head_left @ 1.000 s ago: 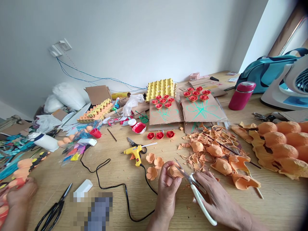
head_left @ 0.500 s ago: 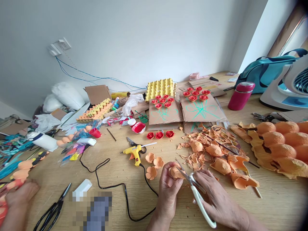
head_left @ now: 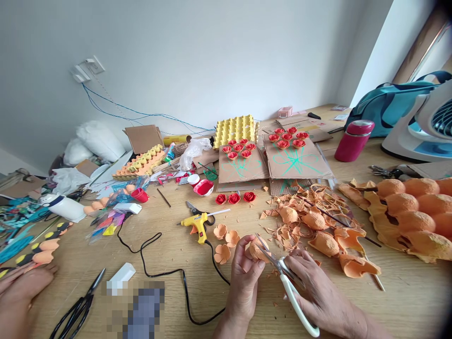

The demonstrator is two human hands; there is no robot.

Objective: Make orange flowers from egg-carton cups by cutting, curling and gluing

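Note:
Between the thumb and fingers of my left hand is an orange egg-carton cup, its rounded side facing up. My right hand is closed round the white handles of a pair of scissors. Their blades lie across the cup, slightly parted and pointing away to the left. Just left of my hands sit several cut orange petal cups. A heap of orange carton scraps lies beyond my right hand.
A yellow glue gun trails a black cord across the table. Black-handled scissors lie front left, near another person's hands. Red paper roses stand before cardboard panels. An orange egg tray fills the right side.
The scissor blades have parted a little over the cup, and the cup has turned slightly in my left hand. At far left, the other person's hand has shifted left.

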